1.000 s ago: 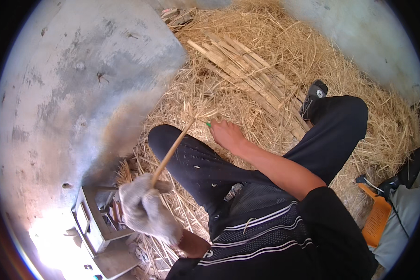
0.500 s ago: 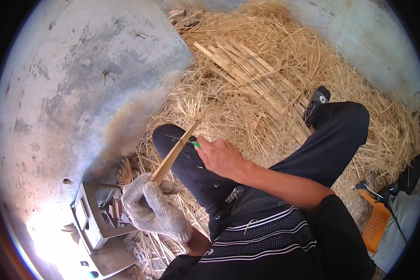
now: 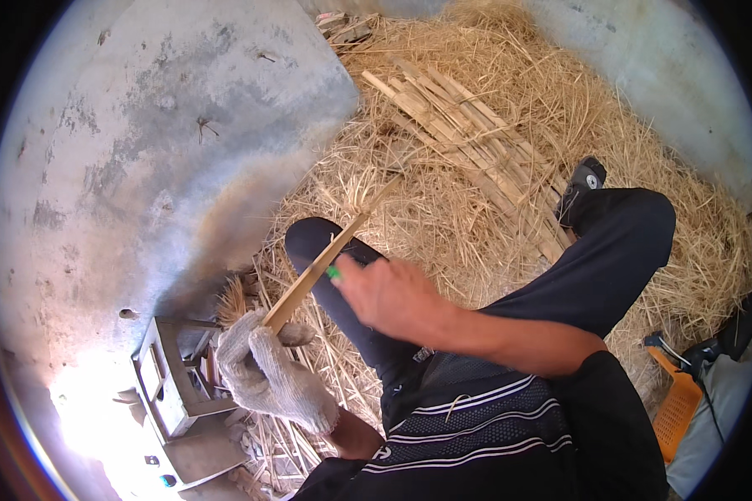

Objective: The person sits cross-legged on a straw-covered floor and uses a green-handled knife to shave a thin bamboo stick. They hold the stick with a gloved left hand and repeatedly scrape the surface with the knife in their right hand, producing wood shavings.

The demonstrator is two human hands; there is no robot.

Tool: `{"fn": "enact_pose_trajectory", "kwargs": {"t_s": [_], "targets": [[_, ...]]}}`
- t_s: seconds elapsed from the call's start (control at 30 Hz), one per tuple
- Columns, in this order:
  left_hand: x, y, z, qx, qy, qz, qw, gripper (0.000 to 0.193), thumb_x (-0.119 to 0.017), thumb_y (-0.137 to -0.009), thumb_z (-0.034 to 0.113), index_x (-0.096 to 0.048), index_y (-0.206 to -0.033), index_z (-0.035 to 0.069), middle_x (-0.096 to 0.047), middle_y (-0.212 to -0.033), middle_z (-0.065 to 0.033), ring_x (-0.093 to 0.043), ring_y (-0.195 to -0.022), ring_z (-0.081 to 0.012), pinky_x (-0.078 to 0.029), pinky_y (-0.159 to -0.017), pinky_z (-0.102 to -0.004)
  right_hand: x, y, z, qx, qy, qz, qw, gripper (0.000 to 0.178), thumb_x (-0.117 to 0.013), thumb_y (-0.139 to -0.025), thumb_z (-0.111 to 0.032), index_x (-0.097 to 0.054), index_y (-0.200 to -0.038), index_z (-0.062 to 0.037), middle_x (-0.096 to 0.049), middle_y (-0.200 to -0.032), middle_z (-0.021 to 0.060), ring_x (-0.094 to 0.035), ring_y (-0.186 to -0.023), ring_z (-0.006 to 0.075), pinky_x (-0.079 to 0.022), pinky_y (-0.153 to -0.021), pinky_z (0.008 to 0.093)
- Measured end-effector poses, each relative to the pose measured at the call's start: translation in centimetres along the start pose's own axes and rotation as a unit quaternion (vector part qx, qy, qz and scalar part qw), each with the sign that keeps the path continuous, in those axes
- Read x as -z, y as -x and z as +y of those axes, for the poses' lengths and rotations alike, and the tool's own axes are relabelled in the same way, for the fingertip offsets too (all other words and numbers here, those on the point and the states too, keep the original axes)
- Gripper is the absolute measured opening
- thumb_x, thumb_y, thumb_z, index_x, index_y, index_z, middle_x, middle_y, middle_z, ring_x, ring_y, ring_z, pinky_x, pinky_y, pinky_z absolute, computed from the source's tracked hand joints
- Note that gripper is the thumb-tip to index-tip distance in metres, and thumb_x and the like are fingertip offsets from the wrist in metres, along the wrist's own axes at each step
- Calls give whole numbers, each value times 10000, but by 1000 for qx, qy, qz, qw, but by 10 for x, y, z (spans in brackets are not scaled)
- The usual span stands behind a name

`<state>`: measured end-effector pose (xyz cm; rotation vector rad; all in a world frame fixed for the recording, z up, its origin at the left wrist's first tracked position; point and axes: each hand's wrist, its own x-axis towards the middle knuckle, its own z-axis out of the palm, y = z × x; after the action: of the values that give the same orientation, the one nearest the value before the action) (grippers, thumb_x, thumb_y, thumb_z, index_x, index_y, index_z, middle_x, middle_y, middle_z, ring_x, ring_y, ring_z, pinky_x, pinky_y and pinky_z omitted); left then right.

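The gloved left hand (image 3: pixel 271 371) is closed around the near end of a tan split-wood strip (image 3: pixel 332 249), which slants away over the left knee (image 3: pixel 311 235). The bare right hand (image 3: pixel 388 296) curls around a green-handled tool (image 3: pixel 334 273) just beside the strip's middle; whether the tool touches it, I cannot tell. Straw-like shavings (image 3: pixel 635 184) cover much of the floor (image 3: pixel 478 285), with flat wooden slats (image 3: pixel 476 142) lying together toward its far edge and a box-like wooden frame (image 3: pixel 209 407) at its left edge.
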<state>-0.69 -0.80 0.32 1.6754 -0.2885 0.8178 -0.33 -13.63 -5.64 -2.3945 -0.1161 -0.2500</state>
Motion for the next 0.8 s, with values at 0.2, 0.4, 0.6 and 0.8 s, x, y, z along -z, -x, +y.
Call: {"fn": "enact_pose_trajectory", "kwargs": {"t_s": [0.2,0.4,0.6,0.8], "targets": [[-3,2,1,-30,0,-38,999,175,-578,-972,156,-575,-977,-19,-625,-762,-134,-603,-482,-163,-466,-467,-231,-39,-18,75,-59,50,28,997,301,-469,-1032,-244,-514,-1140,33,-621,-606,219,-671,-597,414,-542,-531,501],[0,2,-2,-46,-12,-40,998,222,-581,-989,211,-573,-977,-11,-649,-714,-145,-591,-490,-153,-472,-561,-254,-21,-7,24,54,-40,67,995,285,-475,-1023,-238,-502,-1164,8,-620,-614,212,-640,-569,430,-516,-517,509],[5,0,-8,-80,-53,-47,994,215,-582,-984,221,-581,-986,5,-641,-646,-105,-571,-474,-138,-460,-555,-251,-46,-21,80,-69,20,5,997,199,-514,-1000,-234,-520,-1008,-35,-621,-617,213,-651,-576,426,-520,-529,535],[-4,4,-1,-35,-34,7,999,191,-570,-983,187,-580,-994,-4,-636,-668,-114,-569,-458,-145,-493,-535,-262,-59,-24,113,-35,103,39,993,246,-498,-978,-137,-507,-1168,18,-646,-636,187,-692,-601,338,-550,-521,447]]}}
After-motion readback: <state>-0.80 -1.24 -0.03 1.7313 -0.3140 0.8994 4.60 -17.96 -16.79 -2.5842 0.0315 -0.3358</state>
